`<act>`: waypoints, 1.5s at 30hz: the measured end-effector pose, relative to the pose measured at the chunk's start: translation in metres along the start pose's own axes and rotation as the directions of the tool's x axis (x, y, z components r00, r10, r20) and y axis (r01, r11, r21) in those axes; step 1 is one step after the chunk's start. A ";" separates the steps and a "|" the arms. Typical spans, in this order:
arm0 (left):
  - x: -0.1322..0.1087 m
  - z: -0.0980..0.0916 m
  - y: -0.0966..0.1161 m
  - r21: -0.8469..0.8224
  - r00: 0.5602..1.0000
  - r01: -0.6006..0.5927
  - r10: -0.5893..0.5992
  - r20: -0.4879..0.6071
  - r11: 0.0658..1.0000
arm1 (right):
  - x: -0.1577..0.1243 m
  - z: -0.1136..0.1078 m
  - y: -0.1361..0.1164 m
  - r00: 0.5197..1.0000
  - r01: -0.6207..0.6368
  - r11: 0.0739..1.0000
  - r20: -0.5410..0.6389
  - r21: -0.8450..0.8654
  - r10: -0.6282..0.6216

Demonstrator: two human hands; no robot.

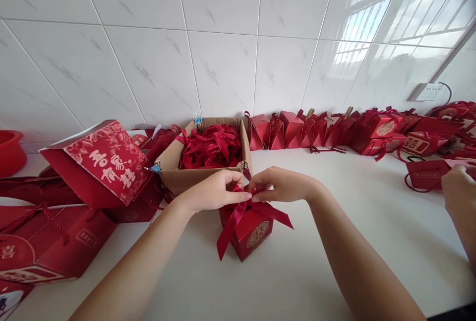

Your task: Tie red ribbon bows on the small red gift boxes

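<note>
A small red gift box (250, 237) with a gold round emblem stands on the white table (316, 261) in front of me. A red satin ribbon (238, 219) is tied over its top, its tails hanging left and right. My left hand (213, 192) and my right hand (280, 185) meet above the box, both pinching the ribbon at its knot. Just behind my hands sits a cardboard box (193, 174) full of loose red ribbons (211, 147).
Large red gift bags (107, 164) lie stacked at the left, beside a red bowl (9, 150). A row of small red boxes (293, 130) lines the tiled wall, more at the right. Another person's hand (459, 189) is at the right edge by a red bag (426, 174).
</note>
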State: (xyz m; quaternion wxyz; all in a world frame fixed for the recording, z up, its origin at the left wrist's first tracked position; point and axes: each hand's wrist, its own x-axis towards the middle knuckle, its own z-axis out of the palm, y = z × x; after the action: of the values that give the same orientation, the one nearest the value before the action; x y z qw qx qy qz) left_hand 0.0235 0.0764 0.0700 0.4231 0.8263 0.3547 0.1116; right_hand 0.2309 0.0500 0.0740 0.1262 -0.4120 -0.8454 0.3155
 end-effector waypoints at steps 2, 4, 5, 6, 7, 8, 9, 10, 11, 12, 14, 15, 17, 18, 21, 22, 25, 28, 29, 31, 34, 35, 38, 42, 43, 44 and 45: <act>0.001 0.004 -0.001 -0.007 1.000 0.007 -0.008 -0.021 1.000 | -0.002 -0.001 -0.001 1.000 -0.015 1.000 0.000 -0.007 0.015; 0.003 0.008 -0.002 -0.003 0.999 0.017 -0.017 -0.035 1.000 | -0.003 -0.002 -0.002 1.000 -0.028 1.000 -0.003 0.002 0.028; 0.004 0.010 -0.003 0.000 0.999 0.020 -0.020 -0.044 1.000 | -0.004 -0.003 -0.002 0.999 -0.033 0.999 -0.003 0.007 0.033; 0.005 0.011 -0.004 0.005 0.998 0.020 -0.020 -0.056 1.000 | -0.004 -0.003 -0.002 0.999 -0.033 0.999 -0.004 0.011 0.033; 0.005 0.012 -0.005 0.010 0.998 0.021 -0.020 -0.067 1.000 | -0.005 -0.003 -0.001 0.999 -0.033 0.999 -0.005 0.014 0.033; 0.006 0.013 -0.005 0.016 0.997 0.023 -0.022 -0.076 1.000 | -0.005 -0.003 -0.001 0.999 -0.032 0.999 -0.007 0.017 0.032; 0.006 0.013 -0.005 0.025 0.996 0.030 -0.028 -0.084 0.999 | -0.005 -0.003 0.000 0.999 -0.032 0.999 -0.010 0.021 0.032; 0.007 0.013 -0.005 0.035 0.995 0.040 -0.037 -0.089 0.999 | -0.004 -0.003 0.001 0.999 -0.033 0.999 -0.010 0.026 0.033; 0.007 0.013 -0.005 0.044 0.995 0.050 -0.046 -0.090 0.998 | -0.004 -0.003 0.001 0.999 -0.035 0.999 -0.010 0.030 0.035; 0.007 0.014 -0.005 0.049 0.995 0.055 -0.051 -0.088 0.997 | -0.004 -0.002 0.002 0.999 -0.039 0.999 -0.009 0.032 0.040; 0.007 0.014 -0.005 0.040 0.996 0.052 -0.049 -0.077 0.998 | -0.003 -0.002 0.002 0.998 -0.055 0.998 -0.013 0.024 0.055; 0.007 0.015 -0.006 0.024 0.997 0.046 -0.044 -0.069 0.999 | -0.003 -0.002 0.002 0.998 -0.066 0.998 -0.017 0.014 0.066; 0.008 0.017 -0.007 -0.019 0.998 0.033 -0.034 -0.047 0.999 | -0.003 -0.003 0.000 0.995 -0.093 0.996 -0.033 -0.014 0.093; 0.008 0.017 -0.008 -0.041 0.999 0.026 -0.027 -0.037 0.999 | -0.003 -0.003 0.000 0.994 -0.104 0.994 -0.039 -0.027 0.103; 0.007 0.019 -0.007 -0.067 1.000 0.002 -0.003 -0.020 0.998 | -0.004 -0.003 -0.002 0.993 -0.114 0.992 -0.049 -0.053 0.111; 0.007 0.019 -0.007 -0.059 1.000 -0.001 -0.001 -0.023 0.998 | -0.004 -0.004 -0.002 0.993 -0.109 0.992 -0.054 -0.059 0.106; 0.004 0.015 -0.003 -0.019 1.000 -0.003 0.002 -0.025 1.000 | -0.006 -0.006 -0.003 0.996 -0.081 0.995 -0.052 -0.056 0.078; 0.001 0.010 0.001 -0.003 1.000 -0.016 0.016 0.012 1.000 | -0.009 -0.008 -0.003 0.999 -0.052 0.998 -0.006 -0.045 0.051; 0.001 0.008 0.001 0.002 1.000 -0.017 0.017 0.021 1.000 | -0.009 -0.008 -0.002 0.999 -0.050 0.998 0.011 -0.048 0.051; -0.001 0.005 0.001 0.021 1.000 -0.010 0.010 0.025 1.000 | -0.009 -0.007 -0.002 0.998 -0.049 0.997 0.032 -0.066 0.051; -0.002 0.000 -0.001 0.054 0.999 0.012 -0.014 0.035 0.998 | -0.007 -0.005 -0.002 0.999 -0.020 0.996 0.027 -0.090 0.023; -0.002 -0.001 -0.001 0.061 0.999 0.022 -0.024 0.046 0.998 | -0.006 -0.003 -0.002 1.000 -0.007 0.996 0.017 -0.091 0.009; -0.003 -0.004 0.001 0.066 0.996 0.061 -0.066 0.067 0.996 | -0.002 0.001 -0.001 0.999 0.025 0.997 -0.023 -0.072 -0.026; -0.004 -0.004 0.005 0.077 0.994 0.096 -0.100 0.048 0.992 | 0.004 0.008 -0.002 0.996 0.065 0.996 -0.055 -0.064 -0.069; -0.004 -0.004 0.005 0.084 0.994 0.099 -0.103 0.045 0.992 | 0.006 0.010 -0.002 0.996 0.067 0.996 -0.056 -0.061 -0.071; -0.004 -0.004 0.005 0.089 0.993 0.101 -0.106 0.043 0.991 | 0.008 0.011 -0.002 0.996 0.067 0.996 -0.057 -0.054 -0.070; -0.003 -0.004 0.004 0.092 0.994 0.099 -0.103 0.040 0.991 | 0.009 0.012 -0.002 0.996 0.064 0.997 -0.057 -0.044 -0.066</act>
State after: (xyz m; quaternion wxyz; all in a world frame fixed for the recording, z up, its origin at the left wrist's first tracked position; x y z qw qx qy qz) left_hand 0.0213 0.0749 0.0755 0.3983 0.8277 0.3913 0.0553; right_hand 0.2182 0.0506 0.0654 0.1523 -0.3959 -0.8609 0.2810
